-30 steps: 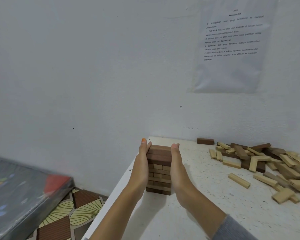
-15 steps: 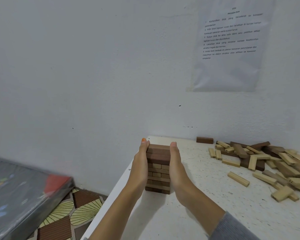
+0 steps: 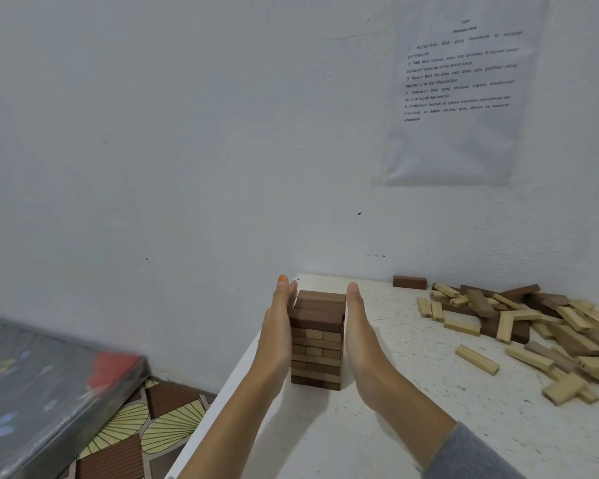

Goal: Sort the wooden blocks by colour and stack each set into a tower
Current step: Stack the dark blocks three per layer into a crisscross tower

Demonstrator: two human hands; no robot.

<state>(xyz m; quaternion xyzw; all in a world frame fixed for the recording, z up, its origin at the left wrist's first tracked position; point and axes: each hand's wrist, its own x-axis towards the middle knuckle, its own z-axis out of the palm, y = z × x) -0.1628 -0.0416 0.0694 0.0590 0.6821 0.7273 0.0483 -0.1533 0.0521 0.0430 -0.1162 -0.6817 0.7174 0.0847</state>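
Observation:
A small tower of wooden blocks [image 3: 317, 340] stands near the left edge of the white table [image 3: 377, 437]. Its top layers are dark brown; lighter brown blocks show lower down. My left hand [image 3: 279, 326] lies flat against the tower's left side, fingers straight. On the other side my right hand [image 3: 358, 333] is also flat with straight fingers, at the tower's right face, a thin gap showing near the fingertips. A loose heap of light and dark blocks [image 3: 533, 326] lies at the right of the table.
A single dark block [image 3: 409, 282] lies by the wall behind the heap. One light block [image 3: 477, 359] sits apart in front of the heap. A printed sheet [image 3: 459, 88] hangs on the wall. Left of the table edge is patterned floor [image 3: 146, 433] and a grey mattress [image 3: 38, 392].
Both hands stay flat at the tower's sides. The fingertips have spread slightly away from the top layers. The tower and the heap have not moved.

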